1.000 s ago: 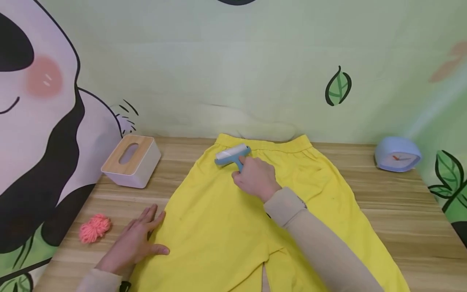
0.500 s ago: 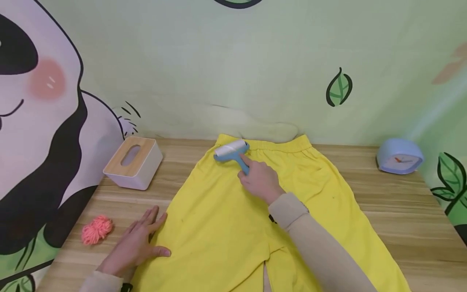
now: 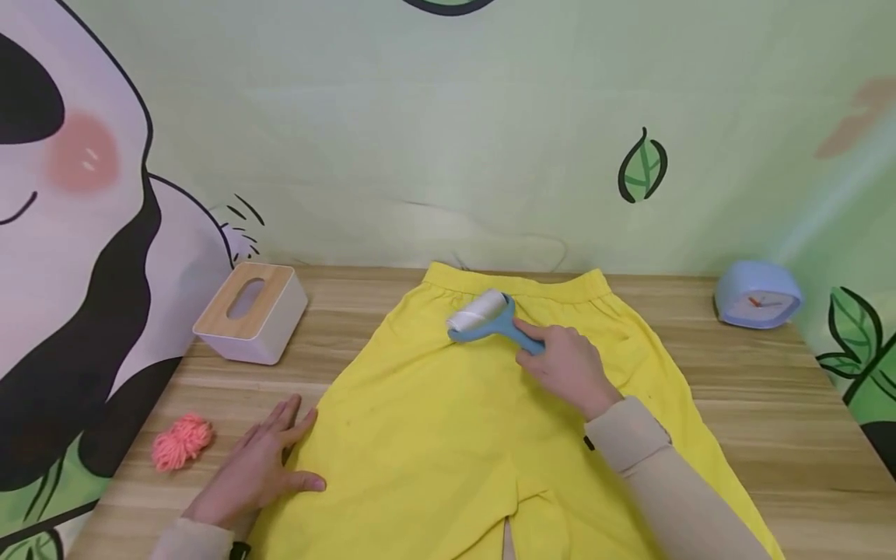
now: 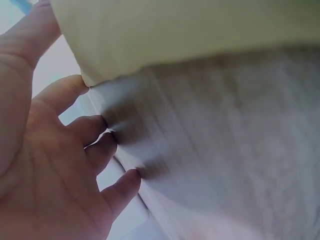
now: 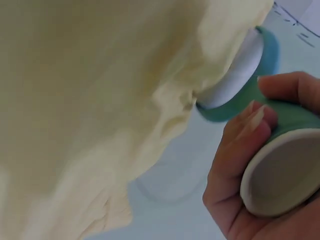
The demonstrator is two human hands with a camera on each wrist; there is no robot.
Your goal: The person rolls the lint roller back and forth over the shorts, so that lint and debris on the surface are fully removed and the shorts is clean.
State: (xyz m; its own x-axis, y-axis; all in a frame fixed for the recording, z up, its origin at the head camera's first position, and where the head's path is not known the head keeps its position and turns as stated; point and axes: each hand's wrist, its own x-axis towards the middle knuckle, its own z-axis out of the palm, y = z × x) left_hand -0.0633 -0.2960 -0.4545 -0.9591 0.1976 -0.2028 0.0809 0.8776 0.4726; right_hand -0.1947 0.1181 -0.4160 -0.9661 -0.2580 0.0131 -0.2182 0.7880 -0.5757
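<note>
Yellow trousers (image 3: 420, 420) lie spread on the wooden table, waistband toward the wall. My right hand (image 3: 563, 365) grips the blue handle of a lint roller (image 3: 479, 313), whose white roll rests on the cloth just below the waistband. In the right wrist view the fingers wrap the handle and the roll of the lint roller (image 5: 237, 75) presses against the fabric. My left hand (image 3: 262, 467) lies with fingers spread at the trousers' left edge, the thumb on the cloth. The left wrist view shows the left hand (image 4: 55, 150) with its fingertips down at the table beside the yellow fabric.
A white tissue box (image 3: 250, 311) with a wooden lid stands at the back left. A pink yarn bundle (image 3: 182, 442) lies left of my left hand. At the back right sits a blue clock (image 3: 758, 295). A painted wall (image 3: 448, 155) rises behind the table (image 3: 756, 404).
My right hand has drawn the lint roller to the right and slightly toward me, tilting it more. The trousers' waistband has shifted a little to the right. My left hand has stayed in place.
</note>
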